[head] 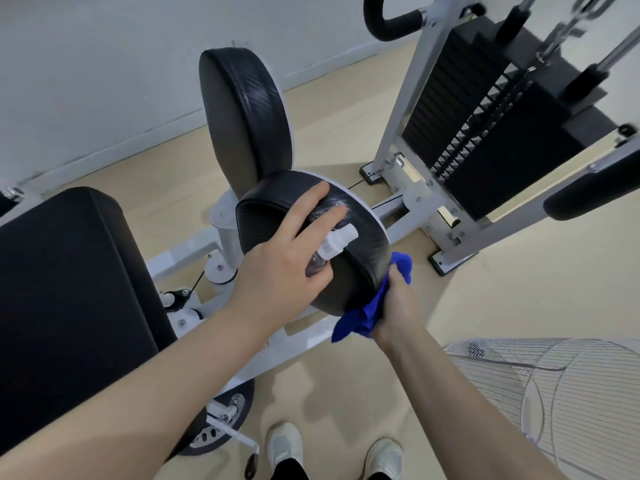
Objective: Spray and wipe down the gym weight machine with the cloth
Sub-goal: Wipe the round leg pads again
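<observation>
A: Weight machine pad (277,202), black, round, sits centre frame on the white frame (408,109); droplets visible near the nozzle.
B: Left hand (287,251) grips a spray bottle (332,247) over it. Right hand (394,306) clutches the blue cloth (367,317) at the pad's lower edge.

Spray bottle (332,245) label: you held it with a white label facing up; the dark marks on it were too small and blurred to read.
Weight stack (485,133): you had no readable numbers on the black plates.
Pads and white frame (405,109): you saw no brand or sign on them.
Fan guard (554,393): it carried no lettering you could make out.
Overall: nothing in your view could be read.
</observation>
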Demonstrator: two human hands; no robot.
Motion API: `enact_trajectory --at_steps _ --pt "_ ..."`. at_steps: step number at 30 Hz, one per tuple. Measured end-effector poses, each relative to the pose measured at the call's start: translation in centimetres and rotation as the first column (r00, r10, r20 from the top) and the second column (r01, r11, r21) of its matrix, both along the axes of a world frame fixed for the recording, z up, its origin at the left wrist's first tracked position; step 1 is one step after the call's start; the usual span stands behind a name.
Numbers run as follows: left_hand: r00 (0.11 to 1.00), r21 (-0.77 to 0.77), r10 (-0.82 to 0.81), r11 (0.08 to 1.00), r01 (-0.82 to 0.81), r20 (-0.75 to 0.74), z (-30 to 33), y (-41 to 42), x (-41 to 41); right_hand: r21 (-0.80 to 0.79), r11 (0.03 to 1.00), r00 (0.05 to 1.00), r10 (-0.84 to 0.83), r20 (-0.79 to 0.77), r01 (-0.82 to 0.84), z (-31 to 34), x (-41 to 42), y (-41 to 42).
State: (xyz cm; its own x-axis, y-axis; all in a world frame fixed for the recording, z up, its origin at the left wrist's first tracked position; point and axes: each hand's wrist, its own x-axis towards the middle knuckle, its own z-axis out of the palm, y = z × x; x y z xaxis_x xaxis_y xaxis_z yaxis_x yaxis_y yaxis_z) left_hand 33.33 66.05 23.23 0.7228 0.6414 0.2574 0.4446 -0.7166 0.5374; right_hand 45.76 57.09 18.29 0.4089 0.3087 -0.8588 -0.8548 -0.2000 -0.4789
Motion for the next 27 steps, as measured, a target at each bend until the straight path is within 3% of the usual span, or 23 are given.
enact_trajectory --at_steps 2,4,5,7,9,10,12,15,17,19,21,24,27 --pt "1.0 -0.001 -0.01 1.0 0.01 -0.02 0.2 0.2 -0.1 0.077 0.997 0.984 -0.009 0.175 -0.005 2.1 -0.5 0.2" --pt "0.999 -0.016 -0.01 1.0 0.009 -0.038 0.0 0.4 -0.3 0.127 0.984 0.87 0.048 0.49 -0.125 4.1 -1.7 0.3" --pt "1.0 -0.014 -0.01 1.0 0.01 -0.024 0.1 0.5 -0.3 0.126 0.966 0.754 0.092 0.65 -0.227 5.1 -2.5 0.4" --pt "0.999 -0.09 0.021 0.996 -0.017 0.036 0.4 0.9 -0.5 -0.034 0.9 0.362 0.209 0.908 -0.435 6.2 -3.7 1.3" --pt "0.99 -0.273 0.136 0.955 -0.119 0.046 0.9 1.1 -0.8 -0.278 0.849 0.033 0.327 0.945 -0.449 7.5 -3.2 3.2" --pt "0.973 -0.362 0.228 0.911 -0.198 0.044 0.6 1.5 -1.1 -0.349 0.814 -0.014 0.387 0.922 -0.464 8.1 -2.2 4.7" --pt "0.92 -0.549 0.386 0.783 -0.294 0.059 -0.1 2.1 -1.6 -0.393 0.683 0.027 0.517 0.856 -0.615 9.0 0.4 7.4" --pt "0.894 -0.67 0.437 0.693 -0.266 0.097 -0.5 2.0 -1.7 -0.379 0.554 -0.007 0.558 0.83 -0.741 8.7 3.3 8.3" --pt "0.885 -0.662 0.458 0.69 -0.294 0.084 -0.5 1.5 -1.3 -0.428 0.549 -0.142 0.486 0.862 -0.718 7.7 3.3 5.2" --pt "0.874 -0.667 0.48 0.677 -0.313 0.076 -0.5 1.0 -1.1 -0.507 0.574 -0.356 0.363 0.861 -0.643 7.1 2.1 1.2" --pt "0.861 -0.713 0.503 0.63 -0.308 0.072 -1.0 0.4 -0.8 -0.523 0.552 -0.455 0.269 0.849 -0.65 7.0 1.9 -0.3" --pt "0.86 -0.775 0.508 0.562 -0.291 0.045 -1.1 -0.5 -0.3 -0.522 0.451 -0.443 0.277 0.853 -0.724 8.5 2.3 3.4" --pt "0.864 -0.773 0.498 0.575 -0.269 0.07 -1.2 -1.3 -0.2 -0.639 0.363 -0.438 0.498 0.748 -0.679 9.0 3.5 9.2"
